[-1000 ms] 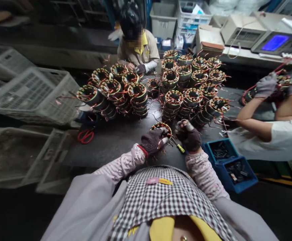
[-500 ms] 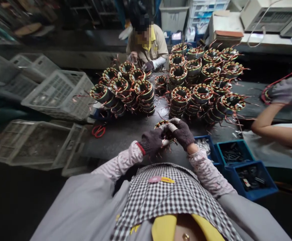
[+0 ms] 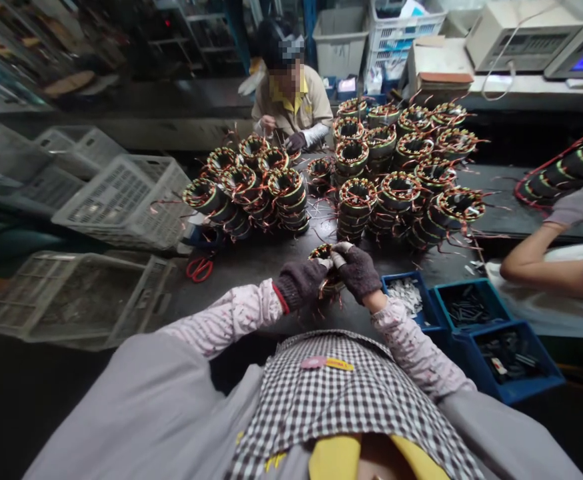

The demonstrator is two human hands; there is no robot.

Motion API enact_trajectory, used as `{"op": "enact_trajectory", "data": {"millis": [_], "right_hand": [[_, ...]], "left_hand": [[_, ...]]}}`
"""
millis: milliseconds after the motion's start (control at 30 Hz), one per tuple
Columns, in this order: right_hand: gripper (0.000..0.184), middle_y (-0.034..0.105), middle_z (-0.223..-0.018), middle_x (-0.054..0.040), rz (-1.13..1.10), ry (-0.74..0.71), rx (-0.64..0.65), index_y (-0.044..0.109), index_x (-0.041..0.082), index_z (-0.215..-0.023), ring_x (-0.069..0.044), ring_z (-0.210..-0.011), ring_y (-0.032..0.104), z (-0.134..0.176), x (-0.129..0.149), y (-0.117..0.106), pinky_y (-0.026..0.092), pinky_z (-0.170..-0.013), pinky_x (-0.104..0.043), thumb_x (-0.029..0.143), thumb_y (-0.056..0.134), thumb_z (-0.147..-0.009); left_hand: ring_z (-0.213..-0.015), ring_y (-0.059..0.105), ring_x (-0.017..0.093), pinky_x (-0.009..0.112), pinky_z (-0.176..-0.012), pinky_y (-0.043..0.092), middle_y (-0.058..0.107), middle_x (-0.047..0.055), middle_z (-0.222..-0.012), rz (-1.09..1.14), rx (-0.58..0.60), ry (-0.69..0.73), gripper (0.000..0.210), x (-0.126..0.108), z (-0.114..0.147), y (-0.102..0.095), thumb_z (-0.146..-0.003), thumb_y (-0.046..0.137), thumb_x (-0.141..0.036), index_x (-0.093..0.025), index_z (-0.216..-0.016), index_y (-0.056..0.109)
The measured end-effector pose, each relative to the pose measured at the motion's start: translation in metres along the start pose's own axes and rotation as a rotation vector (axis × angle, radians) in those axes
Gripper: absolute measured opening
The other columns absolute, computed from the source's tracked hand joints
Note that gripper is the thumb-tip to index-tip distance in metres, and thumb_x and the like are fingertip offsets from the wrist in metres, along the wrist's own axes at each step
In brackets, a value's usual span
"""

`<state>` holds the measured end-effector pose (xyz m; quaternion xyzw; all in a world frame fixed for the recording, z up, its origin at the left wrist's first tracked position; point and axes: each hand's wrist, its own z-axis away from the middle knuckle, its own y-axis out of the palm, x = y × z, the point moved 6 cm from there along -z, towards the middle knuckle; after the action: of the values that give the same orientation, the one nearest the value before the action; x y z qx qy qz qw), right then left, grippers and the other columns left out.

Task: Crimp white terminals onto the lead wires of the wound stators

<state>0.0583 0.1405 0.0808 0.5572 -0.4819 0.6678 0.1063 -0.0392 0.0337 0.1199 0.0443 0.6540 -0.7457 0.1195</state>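
A wound motor stator (image 3: 331, 288) with copper wire ends sits on the dark table in front of me, partly hidden by my hands. My left hand (image 3: 300, 283), in a dark fingerless glove, is closed at its left side, its fingertips pinched at the upper rim. From the right, my right hand (image 3: 357, 272), gloved the same way, is closed too, thumb and finger meeting the left fingertips over the rim. Whatever fine wire lies between the fingertips is too small to make out. Stacked stators (image 3: 287, 193) stand just beyond my hands.
More stator stacks (image 3: 356, 200) fill the table's far right. Red-handled scissors (image 3: 200, 269) lie at left. Blue bins (image 3: 516, 360) with small parts stand at right, plastic crates (image 3: 121, 200) at left. One co-worker (image 3: 294, 100) sits opposite; another's arm (image 3: 546, 257) reaches in from the right.
My hands have shifted on the stator: the fingertips now meet over its upper rim, and more of its body shows below. The co-worker's hand at right has moved lower. The whole view has shifted slightly.
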Motion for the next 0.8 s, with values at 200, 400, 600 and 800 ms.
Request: {"op": "enact_trajectory", "data": {"millis": [200,400,600,800], "right_hand": [[0.019,0.081,-0.106,-0.008,-0.026,0.014,-0.007,0.079,0.024,-0.103,-0.027,-0.1,0.074,0.002,0.0,-0.001,0.058,-0.095,-0.04,0.032,0.064,-0.095],[0.02,0.082,-0.105,-0.0083,0.019,0.007,-0.021,0.08,0.024,-0.103,-0.027,-0.1,0.074,0.0,0.002,-0.002,0.057,-0.093,-0.039,0.032,0.063,-0.096],[0.019,0.082,-0.104,-0.0079,0.009,-0.005,-0.015,0.079,0.024,-0.102,-0.027,-0.099,0.074,0.002,0.003,-0.002,0.057,-0.092,-0.039,0.032,0.063,-0.096],[0.018,0.081,-0.107,-0.009,-0.016,0.011,-0.014,0.079,0.023,-0.104,-0.027,-0.102,0.074,0.006,0.005,0.004,0.057,-0.095,-0.04,0.03,0.064,-0.097]], "left_hand": [[-0.108,0.073,0.032,0.042,-0.09,0.057,0.074,0.018,-0.116,-0.129,0.171,0.072,0.032,0.009,0.003,-0.004,-0.108,0.05,-0.031,-0.015,-0.121,0.075],[-0.113,0.072,0.03,0.038,-0.096,0.054,0.072,0.016,-0.124,-0.063,0.176,0.035,0.039,0.023,-0.001,-0.004,-0.101,0.063,-0.042,-0.017,-0.13,0.071],[-0.104,0.074,0.031,0.038,-0.086,0.055,0.075,0.014,-0.119,-0.104,0.282,0.106,0.033,0.002,-0.008,-0.011,-0.102,0.056,-0.033,-0.021,-0.126,0.076],[-0.093,0.074,0.03,0.039,-0.081,0.053,0.076,0.018,-0.099,-0.061,0.211,-0.074,0.03,0.01,0.003,-0.002,-0.1,0.055,-0.03,-0.013,-0.105,0.079]]}}
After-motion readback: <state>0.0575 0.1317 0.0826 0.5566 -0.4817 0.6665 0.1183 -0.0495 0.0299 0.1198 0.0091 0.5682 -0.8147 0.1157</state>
